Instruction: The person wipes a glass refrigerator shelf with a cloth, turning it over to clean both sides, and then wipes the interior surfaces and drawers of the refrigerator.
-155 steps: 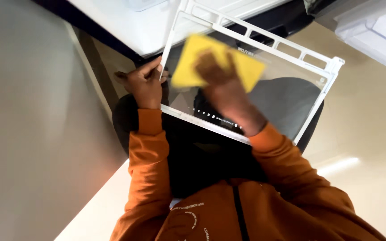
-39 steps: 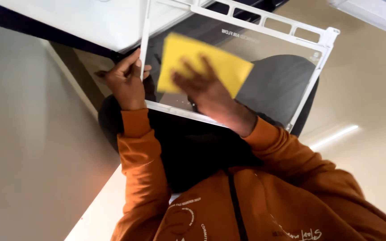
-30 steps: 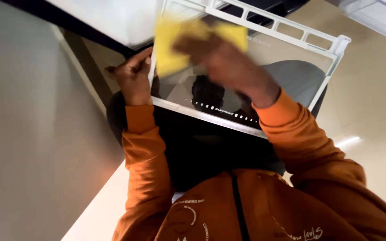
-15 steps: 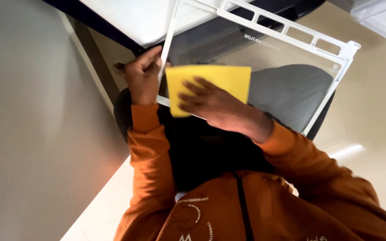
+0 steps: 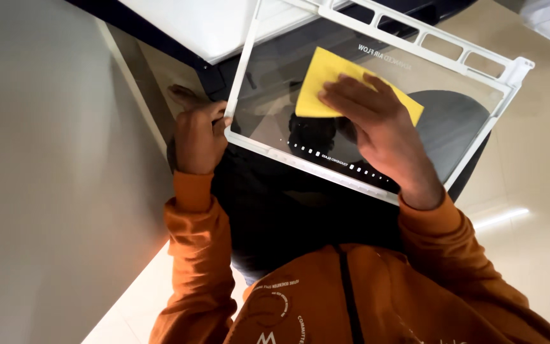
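Directly under right hand (image 5: 377, 130): yellow cloth (image 5: 326, 83).

Single head-worn view, looking steeply down, close above the hands (image 5: 288, 127)

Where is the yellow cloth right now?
In the head view, upper centre: the yellow cloth lies flat on the glass shelf, pressed under the right hand.

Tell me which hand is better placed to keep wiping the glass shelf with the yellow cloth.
Right. The right hand lies flat on the yellow cloth, pressing it on the glass shelf. The left hand grips the shelf's white frame at its left edge, steadying it.
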